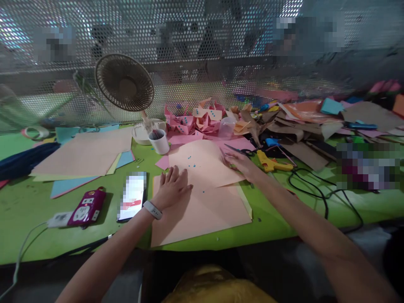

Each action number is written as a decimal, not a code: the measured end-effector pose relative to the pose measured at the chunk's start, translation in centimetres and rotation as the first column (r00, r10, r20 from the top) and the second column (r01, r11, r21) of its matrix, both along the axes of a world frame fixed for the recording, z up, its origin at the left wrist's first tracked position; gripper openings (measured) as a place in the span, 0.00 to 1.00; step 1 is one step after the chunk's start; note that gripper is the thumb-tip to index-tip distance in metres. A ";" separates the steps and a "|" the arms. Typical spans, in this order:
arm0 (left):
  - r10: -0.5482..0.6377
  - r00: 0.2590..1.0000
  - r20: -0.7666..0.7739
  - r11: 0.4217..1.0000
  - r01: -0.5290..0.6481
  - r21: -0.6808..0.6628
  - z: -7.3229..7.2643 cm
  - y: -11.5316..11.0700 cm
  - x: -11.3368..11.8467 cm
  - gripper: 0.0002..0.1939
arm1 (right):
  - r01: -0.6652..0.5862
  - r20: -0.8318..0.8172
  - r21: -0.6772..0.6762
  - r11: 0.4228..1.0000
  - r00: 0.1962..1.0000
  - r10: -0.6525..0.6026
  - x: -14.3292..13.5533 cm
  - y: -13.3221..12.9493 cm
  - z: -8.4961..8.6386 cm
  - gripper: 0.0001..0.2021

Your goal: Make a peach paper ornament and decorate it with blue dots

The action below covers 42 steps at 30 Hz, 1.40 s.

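Observation:
My left hand (pixel 173 187) lies flat with spread fingers on peach-coloured paper, a white band around its wrist. At the right side of the upper peach sheet (pixel 202 153), my right hand (pixel 238 162) has its fingers at the edge, and the sheet bulges beside them. Small blue dots mark that sheet. Beneath it, a lower peach sheet (pixel 202 219) rests on the green table, with a yellowish edge showing under its right side. Dark scissors (pixel 238 149) lie just behind my right hand, and a yellow glue gun (pixel 273 162) is to its right.
A phone (pixel 134 195) and a magenta power strip (pixel 87 207) are on the left, near stacked coloured paper (pixel 85 151). Behind stand a white cup (pixel 159 142), a fan (pixel 124 83) and folded pink paper pieces (pixel 189 122). A black cable (pixel 311 193) loops at right.

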<state>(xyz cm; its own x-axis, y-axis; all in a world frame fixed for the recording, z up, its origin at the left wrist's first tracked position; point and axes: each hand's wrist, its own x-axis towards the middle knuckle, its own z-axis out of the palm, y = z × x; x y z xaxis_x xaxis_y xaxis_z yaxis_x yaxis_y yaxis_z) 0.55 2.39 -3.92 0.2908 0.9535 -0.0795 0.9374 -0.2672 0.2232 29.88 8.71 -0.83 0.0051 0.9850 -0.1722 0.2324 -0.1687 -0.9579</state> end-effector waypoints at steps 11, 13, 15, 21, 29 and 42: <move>-0.021 0.999 0.026 0.999 0.020 0.039 -0.5 0.1 -0.3 0.37 | 0.083 -0.053 -0.032 0.996 0.995 -0.084 2.6 -0.7 0.4 0.21; -0.019 0.999 0.032 0.999 0.018 0.047 -0.6 0.1 -0.3 0.37 | 0.092 -0.127 -0.130 0.987 0.986 -0.109 3.1 0.4 0.2 0.13; -0.009 1.000 0.028 0.999 0.008 0.042 -0.5 0.1 -0.3 0.36 | 0.083 -0.175 -0.163 0.983 0.978 -0.112 3.3 1.3 0.2 0.08; -0.008 1.000 0.008 1.000 0.008 0.031 -0.3 0.0 -0.2 0.36 | -0.072 -0.319 -0.247 0.966 0.948 -0.011 3.3 2.0 0.3 0.11; -0.019 1.000 -0.003 0.999 0.019 0.032 -0.5 0.2 -0.4 0.37 | -0.230 -0.003 -0.160 0.960 0.972 0.233 4.1 2.4 -0.7 0.18; 0.134 0.860 0.492 0.965 -0.227 0.134 -0.4 1.6 -1.3 0.45 | -0.149 -0.233 -0.205 0.967 0.967 0.100 4.2 1.0 -0.8 0.12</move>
